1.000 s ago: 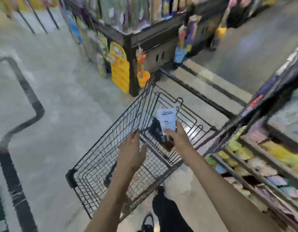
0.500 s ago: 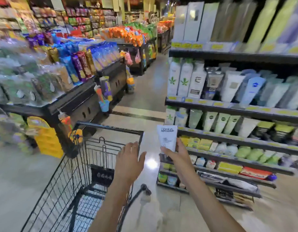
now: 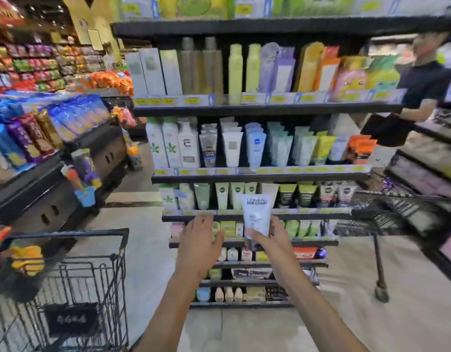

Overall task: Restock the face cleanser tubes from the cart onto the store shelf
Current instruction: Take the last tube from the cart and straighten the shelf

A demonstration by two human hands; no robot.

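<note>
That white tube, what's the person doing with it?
The person is stocking a store shelf. The right hand holds the white tube upright by its lower end, in front of the shelf full of other tubes. The left hand is open and empty beside it. The cart stands at the lower left.

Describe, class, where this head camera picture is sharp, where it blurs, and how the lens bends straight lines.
Head view: sharpest at the centre, where the white tube in the right hand has readable print; the edges smear, blurring the cart and the person in a dark shirt; the wide lens bows and tilts the shelf boards outward.
</note>
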